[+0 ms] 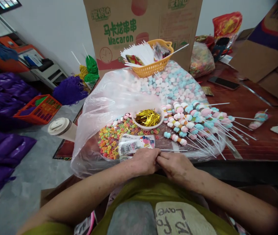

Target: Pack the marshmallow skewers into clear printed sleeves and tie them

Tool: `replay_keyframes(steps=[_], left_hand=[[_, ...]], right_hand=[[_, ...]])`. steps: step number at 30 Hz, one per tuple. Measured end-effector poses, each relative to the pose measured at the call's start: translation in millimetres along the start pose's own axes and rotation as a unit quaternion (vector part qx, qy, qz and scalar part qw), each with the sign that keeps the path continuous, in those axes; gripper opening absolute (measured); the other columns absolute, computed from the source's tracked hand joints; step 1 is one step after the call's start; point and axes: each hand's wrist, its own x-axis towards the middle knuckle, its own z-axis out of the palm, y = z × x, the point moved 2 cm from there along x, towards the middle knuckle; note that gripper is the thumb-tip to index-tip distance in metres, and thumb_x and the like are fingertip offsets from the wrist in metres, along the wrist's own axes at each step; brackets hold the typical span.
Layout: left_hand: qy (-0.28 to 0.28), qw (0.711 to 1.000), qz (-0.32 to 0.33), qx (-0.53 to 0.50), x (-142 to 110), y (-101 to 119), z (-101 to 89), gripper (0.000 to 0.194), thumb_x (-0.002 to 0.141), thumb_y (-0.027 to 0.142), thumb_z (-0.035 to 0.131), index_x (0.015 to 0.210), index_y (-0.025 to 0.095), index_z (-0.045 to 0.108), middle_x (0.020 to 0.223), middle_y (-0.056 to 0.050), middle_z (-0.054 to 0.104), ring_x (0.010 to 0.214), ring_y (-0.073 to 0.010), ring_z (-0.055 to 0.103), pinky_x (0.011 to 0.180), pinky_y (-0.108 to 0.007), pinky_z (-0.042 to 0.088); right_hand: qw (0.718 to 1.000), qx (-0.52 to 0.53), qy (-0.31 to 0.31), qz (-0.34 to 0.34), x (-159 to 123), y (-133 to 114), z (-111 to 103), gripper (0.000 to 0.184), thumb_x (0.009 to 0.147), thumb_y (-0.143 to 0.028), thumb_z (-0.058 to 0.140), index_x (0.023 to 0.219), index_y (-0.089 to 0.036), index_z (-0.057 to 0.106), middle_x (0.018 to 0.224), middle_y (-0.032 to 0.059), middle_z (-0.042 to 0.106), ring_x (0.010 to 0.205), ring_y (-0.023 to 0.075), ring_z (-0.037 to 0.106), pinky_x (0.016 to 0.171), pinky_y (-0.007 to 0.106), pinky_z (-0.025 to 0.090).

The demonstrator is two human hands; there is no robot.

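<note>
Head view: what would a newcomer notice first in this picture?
First, the pile of pastel candy skewers fanned out on the clear plastic sheet, right of centre. Just left of them sits a white bowl of gold twist ties, beside a heap of colourful candy rings. In front, the left hand and right hand meet at a thin white stick; behind stands a big Macaron box.

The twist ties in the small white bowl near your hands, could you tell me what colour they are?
Shiny gold; the twist ties fill the white bowl, seen best in the head view.
</note>
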Motion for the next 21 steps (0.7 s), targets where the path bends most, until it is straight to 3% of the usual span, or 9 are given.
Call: replay_keyframes(steps=[5, 7, 9, 12, 18, 21], left_hand=[[0.011, 0.996, 0.060, -0.066, -12.6, -23.2, -19.5, 0.093, 0.058, 0.052, 0.069, 0.135, 0.019, 0.027, 0.112, -0.009, 0.059, 0.100, -0.0267, 0.057, 0.079, -0.030, 0.045], [0.010, 0.999, 0.039, -0.002, -25.5, -39.7, -29.1, 0.083, 0.058, 0.051, 0.070, 0.128, 0.021, 0.038, 0.117, -0.010, 0.057, 0.106, -0.0305, 0.053, 0.084, -0.035, 0.042], [-0.033, 0.999, -0.010, 0.032, -36.6, -52.3, -29.8, 0.055, 0.065, 0.043, 0.065, 0.114, 0.020, 0.052, 0.105, -0.009, 0.062, 0.095, -0.0294, 0.058, 0.078, -0.034, 0.044], [-0.041, 0.999, -0.029, -0.012, -44.0, -54.6, -23.5, 0.030, 0.074, 0.036, 0.055, 0.099, 0.020, 0.057, 0.094, -0.005, 0.065, 0.085, -0.0233, 0.060, 0.070, -0.028, 0.044], [-0.014, 0.997, -0.009, -0.070, -36.3, -36.4, -18.2, 0.025, 0.069, 0.031, 0.060, 0.091, 0.020, 0.059, 0.083, -0.001, 0.065, 0.076, -0.0184, 0.059, 0.063, -0.023, 0.041], [-0.006, 0.993, -0.003, -0.119, -34.9, -38.5, -18.7, 0.030, 0.066, 0.033, 0.063, 0.093, 0.021, 0.059, 0.084, 0.000, 0.064, 0.077, -0.0183, 0.059, 0.064, -0.023, 0.041]], right_hand=[[0.997, 0.077, 0.031, -0.008, 1.7, 13.4, 7.1, 0.019, 0.083, -0.011, 0.042, 0.080, -0.014, 0.060, 0.076, 0.0068, 0.058, 0.067, 0.0144, 0.053, 0.059, 0.024, 0.039], [0.994, 0.091, 0.063, -0.003, -2.9, 22.0, -2.4, 0.023, 0.086, -0.012, 0.037, 0.082, -0.014, 0.060, 0.075, 0.0063, 0.056, 0.065, 0.0138, 0.051, 0.060, 0.024, 0.039], [0.994, 0.069, 0.078, -0.024, -7.2, 27.2, -14.7, 0.024, 0.087, -0.013, 0.036, 0.086, -0.015, 0.060, 0.076, 0.0066, 0.057, 0.067, 0.0147, 0.051, 0.060, 0.024, 0.038], [0.995, -0.001, 0.094, -0.036, -9.7, 28.6, -29.2, 0.025, 0.086, -0.012, 0.038, 0.087, -0.017, 0.062, 0.076, 0.0068, 0.058, 0.071, 0.0161, 0.051, 0.061, 0.025, 0.036], [0.997, 0.004, 0.060, -0.052, 1.5, 13.9, -24.4, 0.025, 0.085, -0.011, 0.037, 0.088, -0.015, 0.062, 0.071, 0.0053, 0.056, 0.063, 0.0140, 0.050, 0.054, 0.024, 0.034], [0.993, 0.023, 0.095, -0.071, 4.9, 15.1, -25.4, 0.026, 0.087, -0.012, 0.035, 0.088, -0.014, 0.061, 0.079, 0.0084, 0.058, 0.070, 0.0147, 0.051, 0.059, 0.024, 0.037]])
